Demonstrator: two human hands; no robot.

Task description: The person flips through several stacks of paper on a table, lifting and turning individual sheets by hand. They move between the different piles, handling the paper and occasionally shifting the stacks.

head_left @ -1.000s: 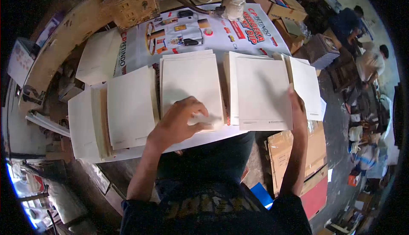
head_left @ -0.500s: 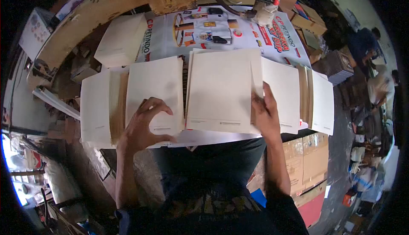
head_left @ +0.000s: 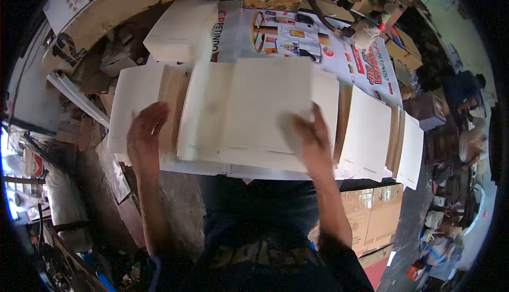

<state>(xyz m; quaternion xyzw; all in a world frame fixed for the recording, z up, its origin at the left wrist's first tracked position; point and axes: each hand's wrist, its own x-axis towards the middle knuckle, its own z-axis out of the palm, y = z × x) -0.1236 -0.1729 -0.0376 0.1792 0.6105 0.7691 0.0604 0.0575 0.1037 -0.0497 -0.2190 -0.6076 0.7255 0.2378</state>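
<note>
A pile of white printed sheets (head_left: 265, 106) lies in front of me, with a small line of print along its lower edge. My right hand (head_left: 313, 146) is over the right side of this pile, its fingers smeared by motion, so I cannot tell whether it pinches a sheet. To the pile's left, a pale sheet (head_left: 204, 93) shows as a blurred streak. My left hand (head_left: 147, 138) hovers over the left stack of sheets (head_left: 139, 88), fingers loosely bent and apart from the thumb, with nothing seen between them.
More fanned stacks of white sheets (head_left: 367, 133) stand to the right. A thick block of paper (head_left: 180, 32) sits at the back left, beside a printed banner (head_left: 339, 53) covering the table. Cardboard boxes (head_left: 371, 212) are below the right edge. People (head_left: 466, 98) are at far right.
The view has turned left. My left hand has drawn away leftward from the central pile, and my right hand has moved inward over it. A sheet beside the pile is now blurred by motion.
</note>
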